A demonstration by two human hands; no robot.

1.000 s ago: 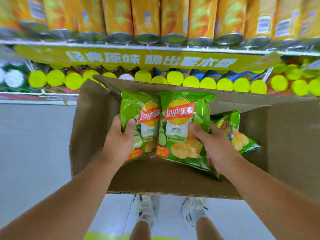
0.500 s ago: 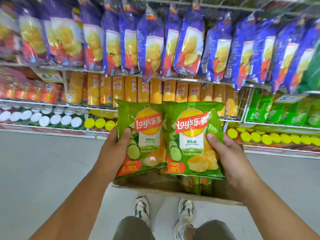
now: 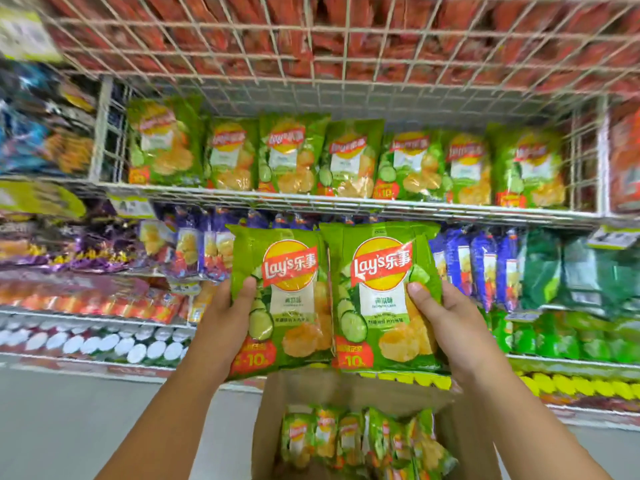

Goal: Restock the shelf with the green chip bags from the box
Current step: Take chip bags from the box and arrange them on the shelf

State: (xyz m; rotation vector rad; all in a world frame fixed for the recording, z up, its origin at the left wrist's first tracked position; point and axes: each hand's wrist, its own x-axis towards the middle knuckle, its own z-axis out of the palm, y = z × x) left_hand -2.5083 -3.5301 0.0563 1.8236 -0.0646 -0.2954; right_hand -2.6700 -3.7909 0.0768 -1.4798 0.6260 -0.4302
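Observation:
I hold two green Lay's chip bags upright, side by side and touching, in front of the shelves. My left hand (image 3: 223,315) grips the left green bag (image 3: 280,296) by its left edge. My right hand (image 3: 446,323) grips the right green bag (image 3: 382,292) by its right edge. Above them, a white wire shelf (image 3: 346,204) carries a row of several matching green bags (image 3: 294,157). Below my hands stands the open cardboard box (image 3: 332,393) with several more green bags (image 3: 360,441) upright inside.
A wire basket of red bags (image 3: 346,39) overhangs the green row. Purple and blue bags (image 3: 485,268) hang behind the held bags, darker green bags (image 3: 571,271) to the right. Canister lids (image 3: 104,341) line the lower left shelf. Grey floor (image 3: 69,427) lies at left.
Both hands lifted the two green bags out of the box and raised them toward the wire shelf of green bags. My view tilted upward from the box to the upper shelves.

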